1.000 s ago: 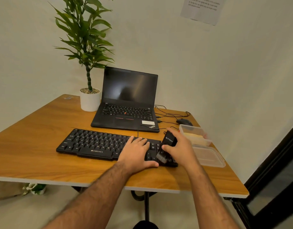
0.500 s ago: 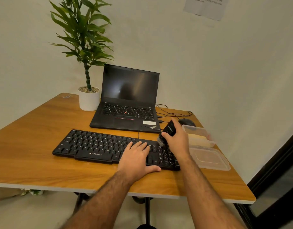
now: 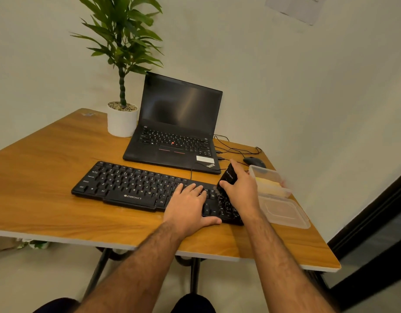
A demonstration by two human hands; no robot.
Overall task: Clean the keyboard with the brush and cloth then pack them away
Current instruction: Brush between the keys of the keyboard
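A black keyboard (image 3: 136, 187) lies across the wooden table (image 3: 48, 177). My left hand (image 3: 187, 205) rests flat on the keyboard's right part, fingers straight, thumb along the front edge. My right hand (image 3: 242, 190) grips a black brush (image 3: 228, 177), its bristles down on the number pad at the keyboard's right end. A yellow cloth (image 3: 268, 184) lies inside a clear plastic box (image 3: 258, 171) just right of my right hand.
The clear lid (image 3: 285, 211) lies on the table in front of the box. An open black laptop (image 3: 176, 127) stands behind the keyboard, a potted plant (image 3: 122, 119) to its left. A black mouse (image 3: 253, 161) and cables sit at the back right.
The right hand swept the brush from the keyboard's front right corner toward the back of the number pad. The left hand stayed on the keys. The camera view shifted slightly.
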